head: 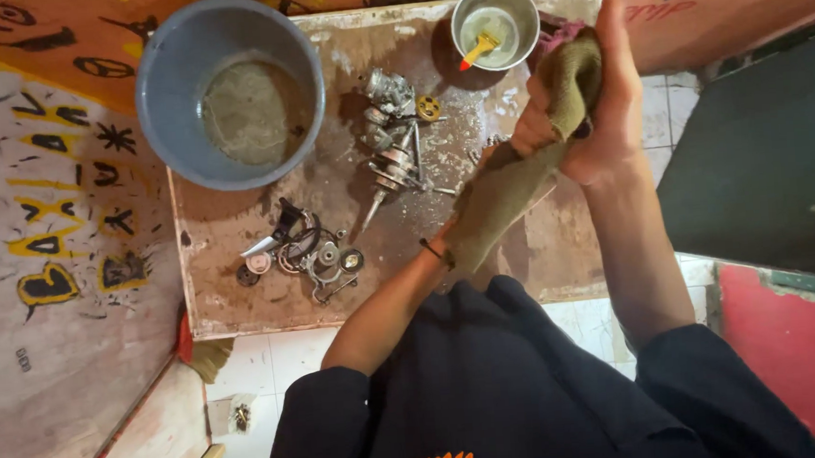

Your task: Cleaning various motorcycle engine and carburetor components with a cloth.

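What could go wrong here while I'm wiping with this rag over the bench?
The trailing end of the rag hangs just beside the loose metal parts and might drag small pieces off the wooden board. The small pot with the brush stands near the right hand, so an elbow swing could tip it.

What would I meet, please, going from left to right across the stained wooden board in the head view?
Grey bucket → small ring-shaped parts → cluster of metal engine parts → small metal bowl holding a yellow brush → olive cloth gripped by the right hand.
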